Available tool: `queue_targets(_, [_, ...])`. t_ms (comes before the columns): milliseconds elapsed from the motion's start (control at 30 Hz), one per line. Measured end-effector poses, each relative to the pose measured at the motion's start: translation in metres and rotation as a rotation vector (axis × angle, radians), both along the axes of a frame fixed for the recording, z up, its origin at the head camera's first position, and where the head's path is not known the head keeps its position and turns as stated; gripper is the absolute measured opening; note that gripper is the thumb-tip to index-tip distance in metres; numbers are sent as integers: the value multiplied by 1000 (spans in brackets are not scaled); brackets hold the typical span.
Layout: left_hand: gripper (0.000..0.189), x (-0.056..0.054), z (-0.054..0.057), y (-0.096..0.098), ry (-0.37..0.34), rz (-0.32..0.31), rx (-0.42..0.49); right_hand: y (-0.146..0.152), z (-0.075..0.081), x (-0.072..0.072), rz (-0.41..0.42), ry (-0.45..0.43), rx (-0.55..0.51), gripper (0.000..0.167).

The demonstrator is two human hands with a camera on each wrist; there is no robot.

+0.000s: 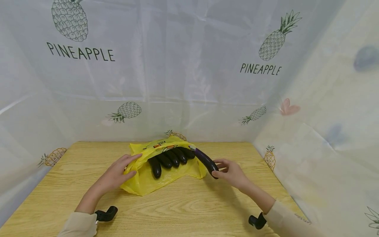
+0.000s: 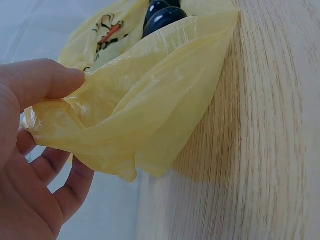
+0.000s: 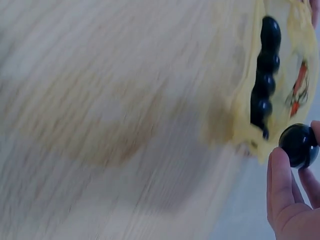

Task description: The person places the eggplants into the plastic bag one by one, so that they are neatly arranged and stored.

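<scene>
A yellow plastic bag (image 1: 177, 174) lies on the table with its mouth facing me. Inside it several dark eggplants (image 1: 168, 161) lie side by side, their rounded ends toward the opening. My left hand (image 1: 116, 172) pinches the bag's left edge; the left wrist view shows the thin plastic (image 2: 150, 105) between thumb and fingers. At the bag's right side my right hand (image 1: 232, 172) grips another eggplant (image 1: 205, 160) by its rounded end. That eggplant is tilted, its stem end up at the bag's right edge. The right wrist view shows its round tip (image 3: 298, 146) between the fingers.
The wooden table (image 1: 177, 214) extends in front of the bag and to both sides. Behind it hangs a pale curtain (image 1: 183, 65) printed with pineapples, and similar sheets enclose the left and right sides. A black wrist mount (image 1: 106, 214) sits at the left wrist.
</scene>
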State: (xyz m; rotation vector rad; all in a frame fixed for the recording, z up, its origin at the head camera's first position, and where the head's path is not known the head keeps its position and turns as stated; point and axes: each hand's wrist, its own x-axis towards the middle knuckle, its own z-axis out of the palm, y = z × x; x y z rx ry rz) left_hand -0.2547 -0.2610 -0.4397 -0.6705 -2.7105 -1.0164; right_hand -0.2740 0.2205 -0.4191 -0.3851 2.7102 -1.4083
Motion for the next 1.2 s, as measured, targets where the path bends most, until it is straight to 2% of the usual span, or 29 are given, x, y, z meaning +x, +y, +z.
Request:
queue_targets(333, [67,2,4,2,-13,3,-14,-32,-4,17,66,-39,-21,54])
queue_targets(700, [66,3,5,2,-10,2,-1,-65,-11,26,115,-121,-92,53])
queue_targets(1200, [66,3,5,1,-1,-2,5,-117,-20,28,166,-228,-206,54])
